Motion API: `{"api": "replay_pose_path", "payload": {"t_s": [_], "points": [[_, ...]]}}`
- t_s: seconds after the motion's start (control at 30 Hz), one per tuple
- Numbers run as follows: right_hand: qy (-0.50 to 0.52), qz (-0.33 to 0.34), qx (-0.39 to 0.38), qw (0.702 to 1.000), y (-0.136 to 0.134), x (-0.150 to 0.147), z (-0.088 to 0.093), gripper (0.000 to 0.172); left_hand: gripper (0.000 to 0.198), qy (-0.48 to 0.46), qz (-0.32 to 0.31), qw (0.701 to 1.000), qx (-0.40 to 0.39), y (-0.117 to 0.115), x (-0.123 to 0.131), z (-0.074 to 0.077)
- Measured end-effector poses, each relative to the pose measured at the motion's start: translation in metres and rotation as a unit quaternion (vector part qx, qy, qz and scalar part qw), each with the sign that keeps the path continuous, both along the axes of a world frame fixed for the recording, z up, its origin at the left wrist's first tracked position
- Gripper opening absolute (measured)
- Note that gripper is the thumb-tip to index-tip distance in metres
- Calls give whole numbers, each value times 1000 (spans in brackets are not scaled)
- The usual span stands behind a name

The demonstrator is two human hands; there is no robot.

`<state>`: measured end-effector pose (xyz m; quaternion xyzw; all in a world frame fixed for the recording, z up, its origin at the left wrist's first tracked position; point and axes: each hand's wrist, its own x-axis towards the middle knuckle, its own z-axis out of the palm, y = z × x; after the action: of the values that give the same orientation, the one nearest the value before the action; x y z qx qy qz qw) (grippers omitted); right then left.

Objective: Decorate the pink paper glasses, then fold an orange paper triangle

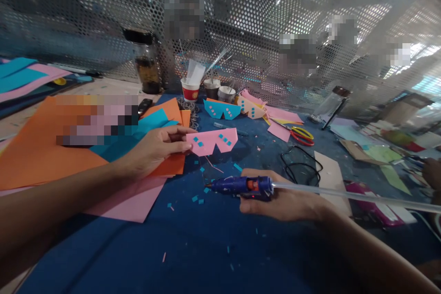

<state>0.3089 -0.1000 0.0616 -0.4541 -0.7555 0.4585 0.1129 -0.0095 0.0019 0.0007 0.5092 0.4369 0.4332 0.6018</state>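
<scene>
Head view, observed remotely. I had the left hand (pixel 155 149) pinched, thumb against fingers, on the left end of a pink paper cut-out (pixel 209 141). That piece was held up above the blue table (pixel 138 262), notch downward, with two blue squares on its left half and three on its right. My right hand (pixel 289 204) was wrapped around a blue glue gun (pixel 234 185); I could not make out every finger behind its body. The nozzle pointed left, below the cut-out and apart from it. A clear glue stick (pixel 344 194) ran out of the gun's rear toward the right. I noted loose blue squares (pixel 195 199) scattered near the nozzle. Beyond the pink piece stood a blue cut-out (pixel 220 108) and, just beside it, a peach cut-out (pixel 253 108). Orange sheets (pixel 34 147) lay to the left; scissors (pixel 292 133) lay to the right.
</scene>
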Motion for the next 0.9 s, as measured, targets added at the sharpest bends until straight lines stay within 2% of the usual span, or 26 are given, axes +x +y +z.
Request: {"api": "replay_pose_path", "payload": {"t_s": [0.33,0.53,0.7,0.9], "points": [[34,-26,-12,999,0,-5,-2,33,45,-10,10,1000,7,-3,2,3],[56,-45,-19,997,1,-6,-4,33,48,21,5,1000,18,0,2,0],[55,-49,9,997,1,-6,-6,29,46,35,-1,999,38,1,0,-3],[24,-90,37,995,-1,-13,-14,33,49,35,10,999,40,1,0,-4]]}}
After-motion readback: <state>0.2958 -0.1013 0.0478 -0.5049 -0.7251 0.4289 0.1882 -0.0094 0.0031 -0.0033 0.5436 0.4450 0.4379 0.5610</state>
